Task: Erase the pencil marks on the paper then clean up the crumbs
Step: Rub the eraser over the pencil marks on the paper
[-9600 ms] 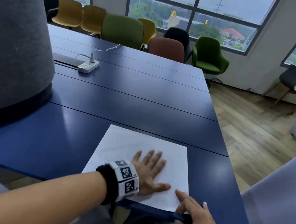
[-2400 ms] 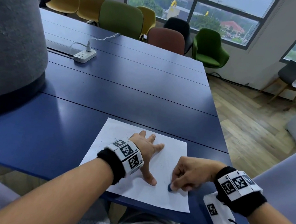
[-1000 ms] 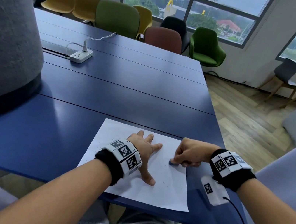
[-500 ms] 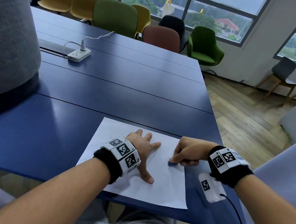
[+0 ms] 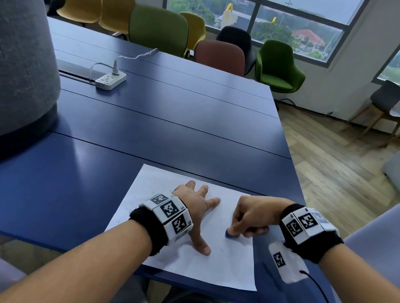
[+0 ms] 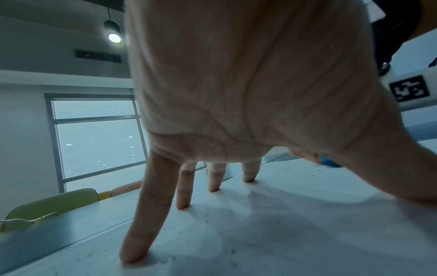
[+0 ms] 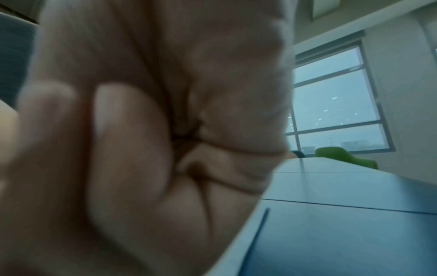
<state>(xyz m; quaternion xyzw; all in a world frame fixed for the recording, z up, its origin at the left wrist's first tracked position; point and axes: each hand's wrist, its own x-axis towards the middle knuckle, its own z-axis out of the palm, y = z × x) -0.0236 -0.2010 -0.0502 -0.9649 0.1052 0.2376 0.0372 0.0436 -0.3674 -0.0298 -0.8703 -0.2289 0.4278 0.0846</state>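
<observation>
A white sheet of paper lies at the near edge of the blue table. My left hand presses flat on the sheet with fingers spread; in the left wrist view its fingertips bear on the paper. My right hand pinches a small blue eraser against the right half of the sheet; a bit of the eraser peeks past my thumb. Dark crumbs speckle the paper's left side, and crumbs also lie near my fingers. The right wrist view shows only my blurred curled right hand.
A white power strip with its cable lies far back on the left. A large grey felt-covered column stands on the table's left. Coloured chairs line the far side. The table's right edge drops to wooden floor.
My right hand with the eraser has slid a little toward me and leftward on the paper over the last half second. The left hand stays pressed in place.
</observation>
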